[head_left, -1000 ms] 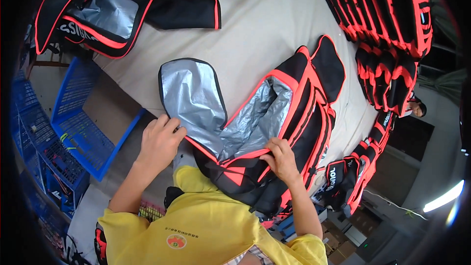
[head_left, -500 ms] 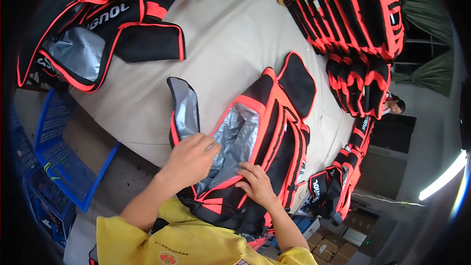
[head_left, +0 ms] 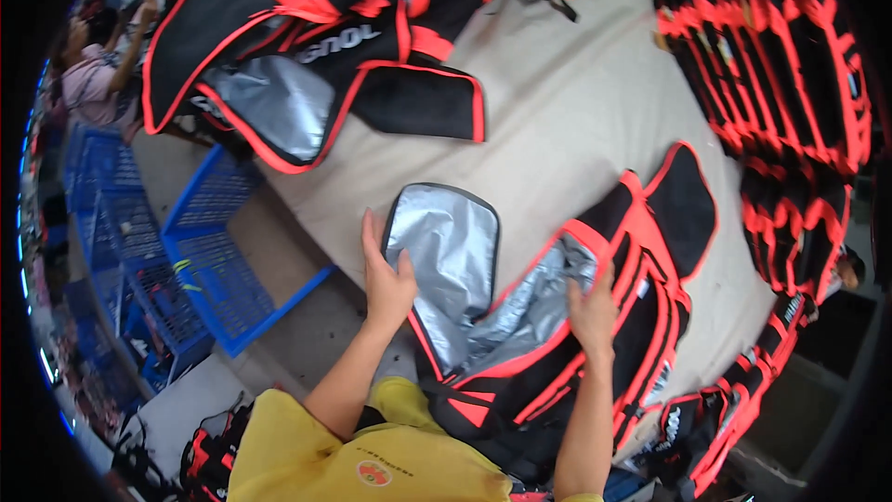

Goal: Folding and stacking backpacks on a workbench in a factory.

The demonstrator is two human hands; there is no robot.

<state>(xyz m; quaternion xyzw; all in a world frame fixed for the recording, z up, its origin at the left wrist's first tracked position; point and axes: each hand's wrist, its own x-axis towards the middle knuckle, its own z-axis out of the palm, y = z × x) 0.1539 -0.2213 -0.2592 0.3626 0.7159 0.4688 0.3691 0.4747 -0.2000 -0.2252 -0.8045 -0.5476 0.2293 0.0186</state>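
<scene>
Preferably, the bag, open on the bench, should be spread evenly, for the left hand has fingers loosely apart at the flap, the right hand an unclear grip.

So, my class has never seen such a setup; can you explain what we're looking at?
No machine here: a person works bare-handed, seen from a fisheye camera worn on the head. On the pale cloth rests an open black-and-red bag with a silver lining; similar bags lie in a row at upper right, others at upper left. The left hand is at the edge of the open bag's flap, the right hand at the opening's rim; their grip is unclear.
</scene>
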